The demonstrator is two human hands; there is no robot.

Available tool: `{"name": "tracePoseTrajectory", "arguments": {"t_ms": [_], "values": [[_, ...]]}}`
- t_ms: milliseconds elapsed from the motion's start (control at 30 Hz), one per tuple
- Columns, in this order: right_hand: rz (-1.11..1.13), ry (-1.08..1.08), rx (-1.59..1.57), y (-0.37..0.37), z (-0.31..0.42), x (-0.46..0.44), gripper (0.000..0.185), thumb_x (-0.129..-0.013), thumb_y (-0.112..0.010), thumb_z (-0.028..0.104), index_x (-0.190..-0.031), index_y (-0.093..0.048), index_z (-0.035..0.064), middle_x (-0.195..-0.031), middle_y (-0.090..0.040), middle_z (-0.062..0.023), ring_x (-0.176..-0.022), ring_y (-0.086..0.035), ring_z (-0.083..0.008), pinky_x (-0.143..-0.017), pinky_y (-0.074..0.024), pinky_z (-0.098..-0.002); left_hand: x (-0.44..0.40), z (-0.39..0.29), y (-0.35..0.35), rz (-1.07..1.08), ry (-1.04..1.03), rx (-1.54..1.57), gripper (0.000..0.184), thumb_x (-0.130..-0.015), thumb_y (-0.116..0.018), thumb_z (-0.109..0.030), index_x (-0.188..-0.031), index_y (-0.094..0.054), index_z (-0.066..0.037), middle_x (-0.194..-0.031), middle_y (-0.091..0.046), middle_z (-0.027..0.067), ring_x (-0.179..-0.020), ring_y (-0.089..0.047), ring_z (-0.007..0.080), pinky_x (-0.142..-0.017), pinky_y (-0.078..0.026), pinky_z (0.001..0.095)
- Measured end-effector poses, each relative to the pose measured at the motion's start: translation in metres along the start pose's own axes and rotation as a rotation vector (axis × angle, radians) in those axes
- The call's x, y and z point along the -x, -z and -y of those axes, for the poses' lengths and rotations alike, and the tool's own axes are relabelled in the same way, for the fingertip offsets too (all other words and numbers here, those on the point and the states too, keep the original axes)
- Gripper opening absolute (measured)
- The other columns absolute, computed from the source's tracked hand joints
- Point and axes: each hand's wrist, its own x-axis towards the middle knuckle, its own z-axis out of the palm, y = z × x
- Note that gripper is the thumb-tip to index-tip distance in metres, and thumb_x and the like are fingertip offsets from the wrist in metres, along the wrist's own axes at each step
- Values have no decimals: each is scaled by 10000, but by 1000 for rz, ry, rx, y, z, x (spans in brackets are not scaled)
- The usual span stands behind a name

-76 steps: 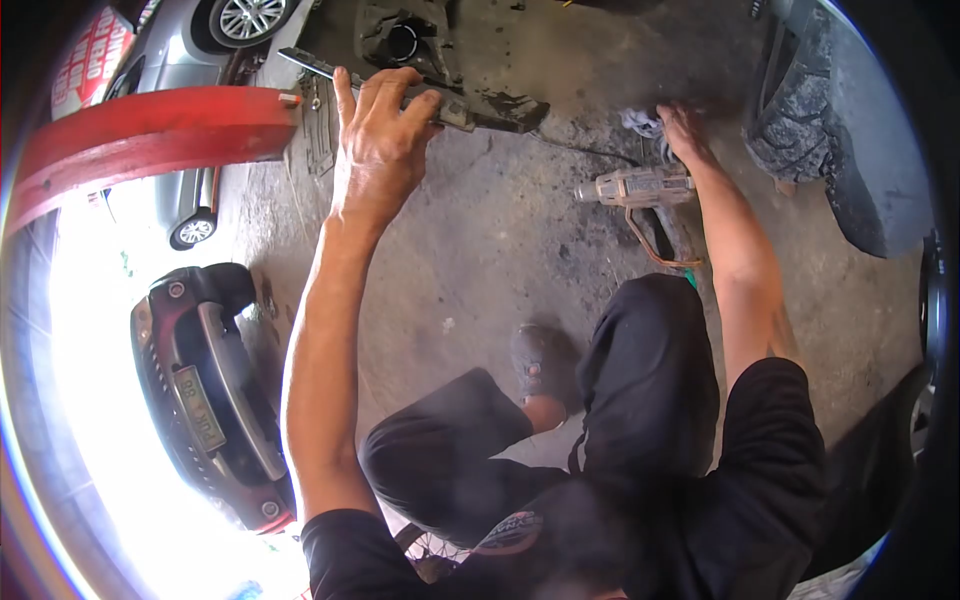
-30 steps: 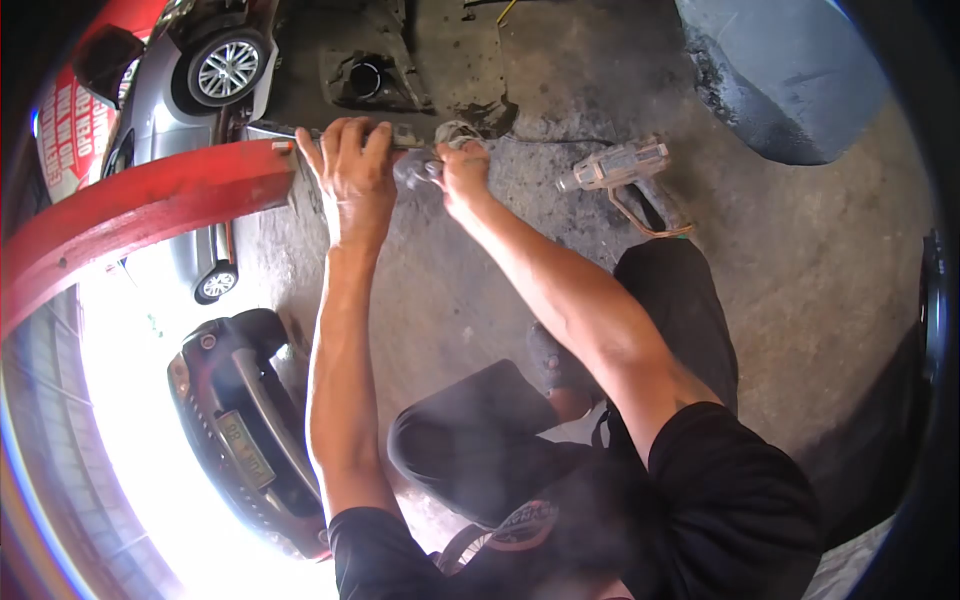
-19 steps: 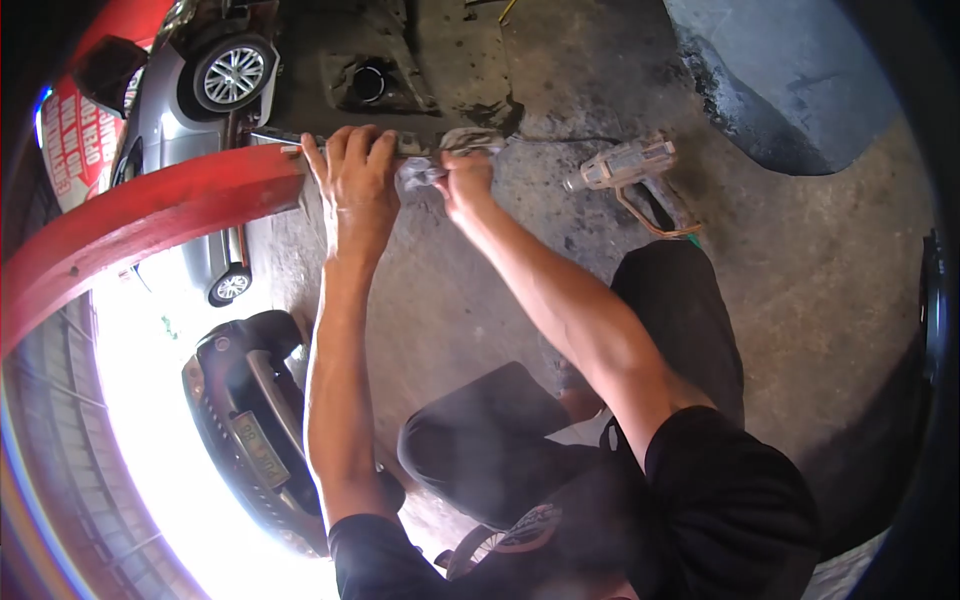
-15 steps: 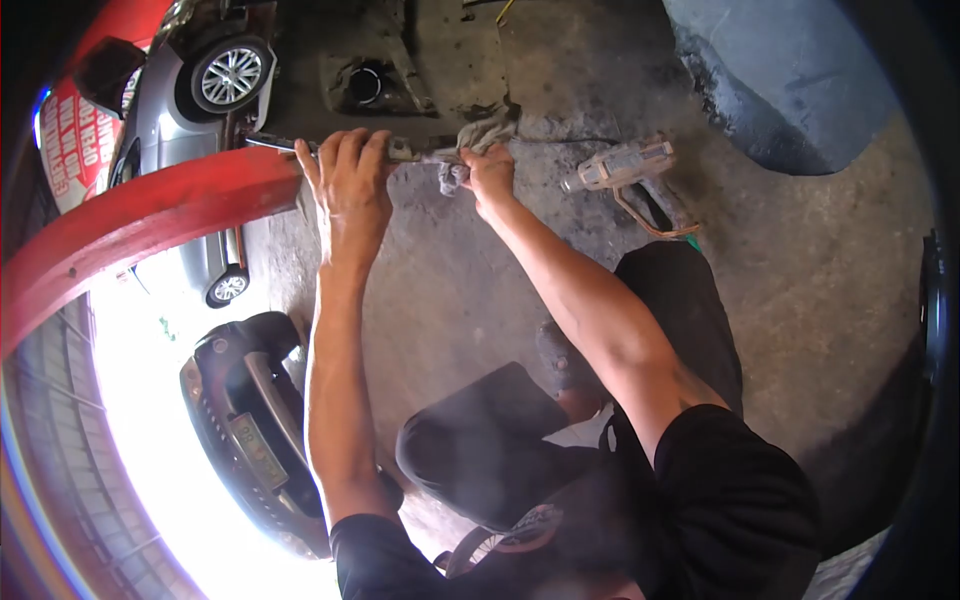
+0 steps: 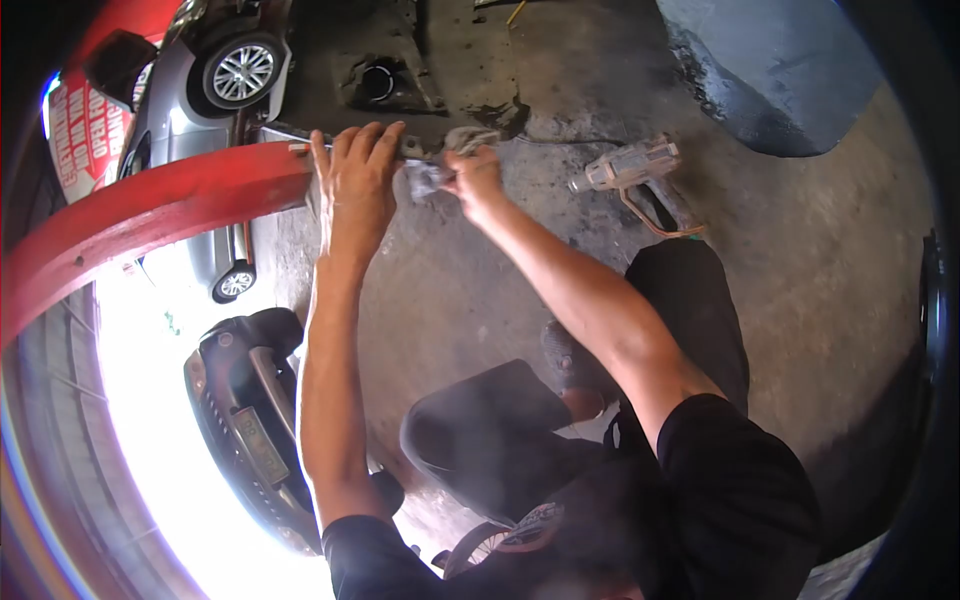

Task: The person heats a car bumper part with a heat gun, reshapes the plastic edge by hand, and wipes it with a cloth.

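Observation:
My left hand (image 5: 355,190) is closed over the end of a long, curved red panel (image 5: 215,187), its fingers hooked across the top edge. My right hand (image 5: 474,180) grips a crumpled grey rag (image 5: 428,178), which bunches out on both sides of the fingers. The rag is pressed against the panel's narrow end strip (image 5: 416,150), just right of my left hand. My palms hide part of that strip. On the floor to the right lies a dusty, gun-shaped power tool (image 5: 632,170), apart from both hands.
A dark, stained panel with a round hole (image 5: 380,82) lies beyond my hands. At upper right is a large grey-blue sheet (image 5: 775,70). A silver car (image 5: 185,135) stands at the left, with a dark bumper bearing a number plate (image 5: 258,445) below it.
My right hand and the rag have slid a little left along the strip, closer to my left hand. My left hand keeps its hold. The view has shifted slightly.

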Motion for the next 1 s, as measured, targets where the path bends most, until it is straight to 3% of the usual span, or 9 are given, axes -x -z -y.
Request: {"name": "tracePoseTrajectory", "arguments": {"t_ms": [67,100,267,367,533,667,767,867,1000], "values": [[-85,243,407,40,-14,-43,184,-943,-676,10,-1099,-582,33,-1018,-690,-123,-802,-715,-211,-603,-612,-356,-1,2,2,-26,31,75,377,-904,-733,-117,-1278,-691,-129,-1321,-643,93,-1269,-580,304,-1208,-275,645],[-160,278,480,47,-8,-53,120,-924,-636,-41,-1028,-615,15,-906,-694,-94,-758,-688,-173,-560,-530,-323,0,3,1,-35,49,117,379,-901,-736,-117,-1277,-690,-126,-1330,-638,99,-1275,-580,304,-1209,-275,645],[296,712,829,23,36,-50,187,-906,-572,38,-1021,-716,1,-787,-704,-95,-660,-621,-158,-605,-489,-323,1,5,-6,-119,9,132,320,-845,-786,-122,-1156,-713,-106,-1310,-633,125,-1280,-581,324,-1180,-298,699],[547,392,965,1,63,-52,233,-887,-552,61,-989,-751,-5,-728,-690,-71,-652,-617,-151,-594,-477,-319,4,2,-7,-135,12,142,304,-846,-786,-122,-1141,-715,-103,-1311,-627,130,-1280,-584,328,-1169,-295,725],[825,107,631,-34,109,-28,257,-856,-556,55,-957,-781,-19,-739,-703,-45,-621,-591,-123,-566,-454,-314,4,5,-17,-180,62,151,344,-834,-794,-105,-1162,-693,-87,-1319,-621,116,-1267,-594,327,-1160,-298,742],[686,338,1101,-24,81,-42,281,-872,-538,35,-1018,-777,3,-789,-721,-38,-729,-644,-137,-656,-495,-331,7,2,-19,-187,70,167,381,-825,-809,-114,-1182,-675,-100,-1331,-630,75,-1261,-600,306,-1183,-301,691],[690,743,1384,-26,71,-68,278,-868,-527,32,-996,-771,-4,-808,-736,-55,-764,-667,-141,-676,-506,-347,5,0,-21,-188,65,182,368,-821,-817,-128,-1161,-678,-94,-1336,-626,75,-1268,-596,306,-1178,-311,685],[712,815,1463,-33,71,-75,263,-864,-552,47,-1009,-764,-7,-812,-724,-48,-744,-642,-124,-655,-488,-326,-3,2,-13,-190,79,183,353,-811,-828,-143,-1138,-702,-98,-1342,-624,76,-1302,-572,333,-1176,-318,678],[830,135,1039,-22,95,-41,295,-833,-621,42,-1095,-743,-16,-842,-697,-20,-709,-578,-83,-631,-437,-269,7,9,-5,-214,85,135,348,-785,-848,-168,-1111,-738,-119,-1340,-628,95,-1335,-541,365,-1167,-338,672]]}}
